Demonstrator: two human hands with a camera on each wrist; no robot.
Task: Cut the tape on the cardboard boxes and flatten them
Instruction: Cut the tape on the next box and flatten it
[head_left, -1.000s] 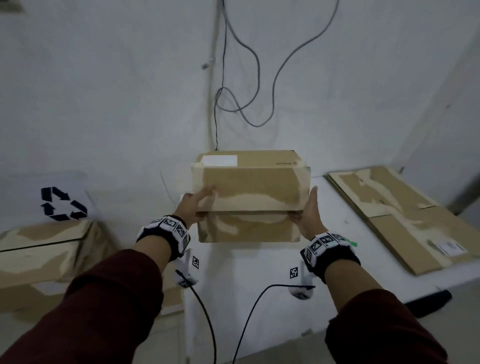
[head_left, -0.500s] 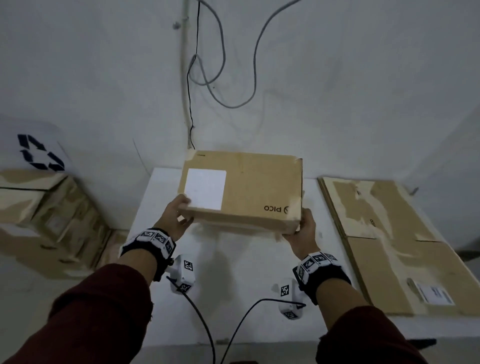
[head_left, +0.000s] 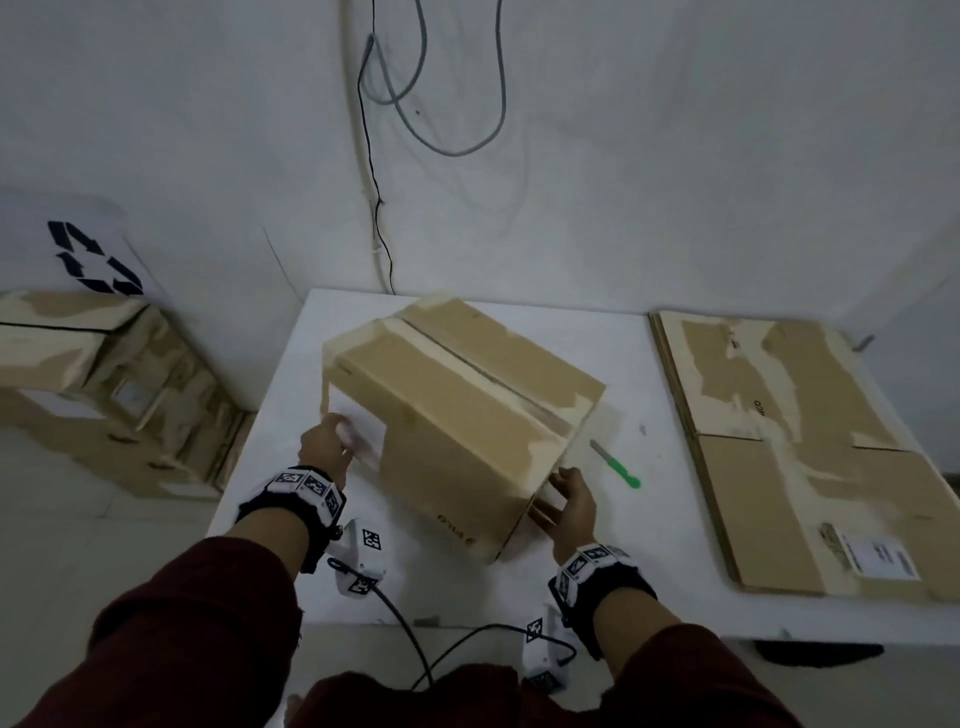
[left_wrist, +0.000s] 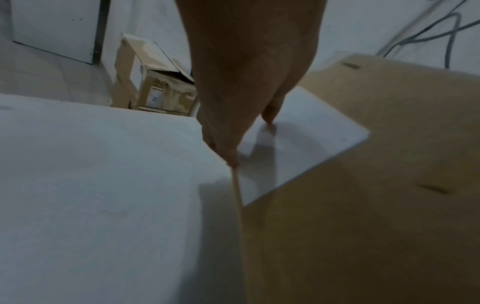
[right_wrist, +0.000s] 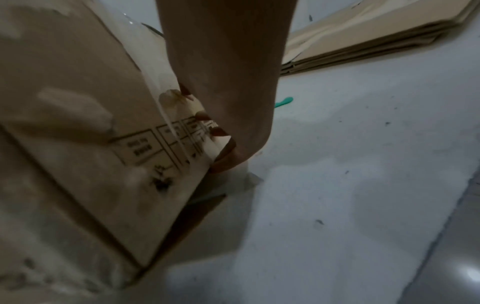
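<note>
The cardboard box (head_left: 457, 415) is matt brown paperboard, its seams covered with glossy clear tape (head_left: 493, 379) and one face bearing a smooth white paper label (left_wrist: 298, 144). The counter (head_left: 623, 571) is matt white, speckled with dark flecks. The knife (head_left: 618, 466) has a green plastic handle.

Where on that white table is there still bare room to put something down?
Bare table lies left of the box, and a strip between the knife and the flattened cardboard. The middle and right are crowded.

left hand (head_left: 327, 447), right hand (head_left: 569, 501), both gripping
</note>
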